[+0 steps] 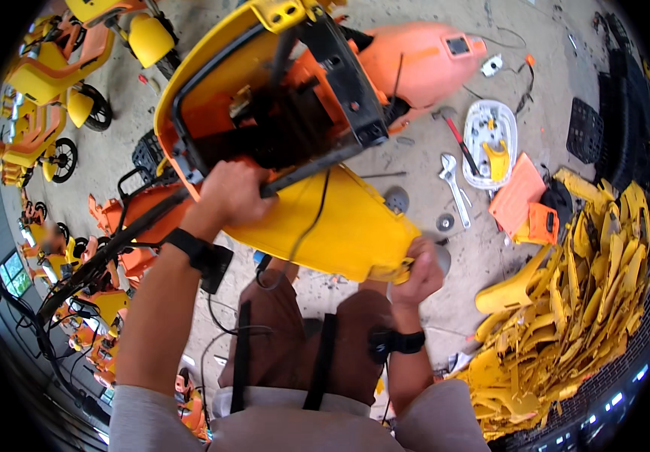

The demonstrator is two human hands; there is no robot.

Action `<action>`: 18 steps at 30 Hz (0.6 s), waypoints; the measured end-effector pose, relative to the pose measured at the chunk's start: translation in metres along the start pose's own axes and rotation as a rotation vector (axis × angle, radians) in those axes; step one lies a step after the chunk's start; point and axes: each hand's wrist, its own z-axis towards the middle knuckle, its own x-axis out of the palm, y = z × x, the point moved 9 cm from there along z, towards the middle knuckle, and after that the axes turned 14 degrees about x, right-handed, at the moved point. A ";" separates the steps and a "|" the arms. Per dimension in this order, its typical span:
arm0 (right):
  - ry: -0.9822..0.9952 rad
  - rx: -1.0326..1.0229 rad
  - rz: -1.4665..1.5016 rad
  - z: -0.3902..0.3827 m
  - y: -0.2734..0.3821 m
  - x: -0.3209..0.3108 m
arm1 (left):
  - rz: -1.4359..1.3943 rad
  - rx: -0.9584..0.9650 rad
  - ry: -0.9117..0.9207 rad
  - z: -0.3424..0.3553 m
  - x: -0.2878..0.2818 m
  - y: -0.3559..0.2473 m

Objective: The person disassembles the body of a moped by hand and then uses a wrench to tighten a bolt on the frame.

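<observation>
Now, yellow body panel (332,226): mid-view, above the knees; wide end toward ten o'clock, narrow end toward four; a black cable (314,218) hangs across its face
Left hand (234,194): near ten o'clock, curled where the panel meets a black frame bar (317,167); fingertips hidden, so I cannot tell which it grips
Right hand (421,273): at four o'clock, clamped on the panel's narrow end
Open scooter body (234,60): at eleven o'clock, its cavity exposed; an orange shell (423,64) juts toward one o'clock
Tools: at two o'clock, a red-handled hammer (458,135) by a white tub (514,135); an adjustable wrench (456,190) lies nearer
Panel heap (573,294): at four o'clock, yellow pieces piled loosely
Parked scooters (48,79): around ten o'clock
</observation>
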 end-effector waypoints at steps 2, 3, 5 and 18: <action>-0.037 -0.032 0.068 -0.014 0.003 -0.007 | 0.000 -0.006 0.002 0.001 0.005 -0.004; -0.057 -0.049 0.106 -0.017 0.008 -0.008 | 0.010 0.002 -0.037 0.002 0.004 -0.004; 0.006 -0.030 0.047 0.010 0.016 0.004 | 0.016 0.016 -0.106 0.000 0.006 -0.003; 0.745 0.458 -0.407 0.150 0.020 0.114 | 0.075 0.029 -0.008 0.003 0.008 -0.003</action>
